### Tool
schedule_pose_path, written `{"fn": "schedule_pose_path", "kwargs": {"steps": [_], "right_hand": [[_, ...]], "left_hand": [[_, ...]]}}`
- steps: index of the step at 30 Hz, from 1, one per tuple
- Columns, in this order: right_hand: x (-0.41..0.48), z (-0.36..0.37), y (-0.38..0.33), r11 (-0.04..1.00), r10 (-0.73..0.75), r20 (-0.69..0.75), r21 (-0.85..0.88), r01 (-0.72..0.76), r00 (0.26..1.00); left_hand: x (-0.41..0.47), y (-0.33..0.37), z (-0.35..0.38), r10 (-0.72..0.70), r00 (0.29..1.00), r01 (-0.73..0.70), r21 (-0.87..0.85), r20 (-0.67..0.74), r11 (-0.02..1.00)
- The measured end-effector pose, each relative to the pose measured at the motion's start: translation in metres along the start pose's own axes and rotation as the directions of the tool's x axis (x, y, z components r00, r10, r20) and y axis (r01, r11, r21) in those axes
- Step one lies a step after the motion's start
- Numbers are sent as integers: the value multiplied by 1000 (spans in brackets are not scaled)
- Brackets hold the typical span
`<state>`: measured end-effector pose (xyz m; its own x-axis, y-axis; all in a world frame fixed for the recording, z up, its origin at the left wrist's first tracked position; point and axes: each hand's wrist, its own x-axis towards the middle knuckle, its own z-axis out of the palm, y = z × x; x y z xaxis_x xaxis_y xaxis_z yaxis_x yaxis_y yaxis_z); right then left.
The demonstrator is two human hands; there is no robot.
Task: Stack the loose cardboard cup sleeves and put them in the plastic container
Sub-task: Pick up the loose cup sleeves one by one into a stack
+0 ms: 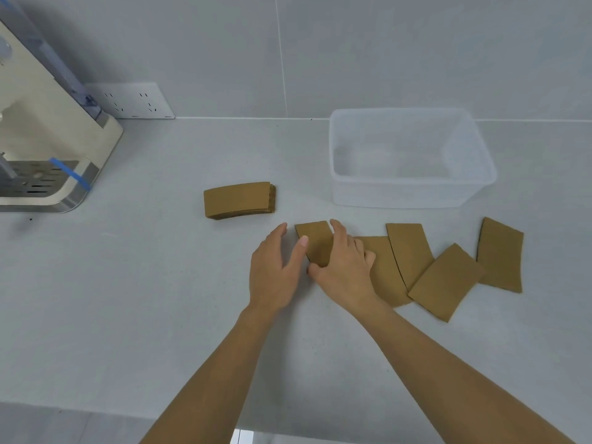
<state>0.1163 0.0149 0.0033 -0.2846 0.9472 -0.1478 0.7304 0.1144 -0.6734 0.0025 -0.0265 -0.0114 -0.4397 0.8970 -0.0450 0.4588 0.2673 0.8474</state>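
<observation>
While my right hand (344, 267) pinches one loose sleeve (315, 240), my left hand's (275, 270) fingers (301, 248) spread wide beside it. The stack (238, 200) sits apart.

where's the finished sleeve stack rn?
In the head view, the sleeve stack lies on the counter left of the plastic container, just beyond the left hand, untouched.

left hand (275, 267): fingers spread, palm down | right hand (344, 264): fingers curled, palm down
</observation>
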Motion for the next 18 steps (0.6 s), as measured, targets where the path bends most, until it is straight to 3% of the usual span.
{"fn": "schedule_pose_path", "kwargs": {"steps": [6,11,14,18], "right_hand": [[-4,-11,-6,937,132,63,318,-145,989],[-12,-13,-14,900,61,87,425,-93,994],[-17,-13,-17,896,17,78,441,-50,997],[-22,-13,-15,900,4,64,435,-31,998]], "left_hand": [[-7,15,3,-120,993,118,-319,14,941],[-7,28,2,-239,954,300,-619,181,726],[-6,30,-1,-210,916,401,-733,343,549],[-6,31,2,-152,875,477,-768,459,428]]}}
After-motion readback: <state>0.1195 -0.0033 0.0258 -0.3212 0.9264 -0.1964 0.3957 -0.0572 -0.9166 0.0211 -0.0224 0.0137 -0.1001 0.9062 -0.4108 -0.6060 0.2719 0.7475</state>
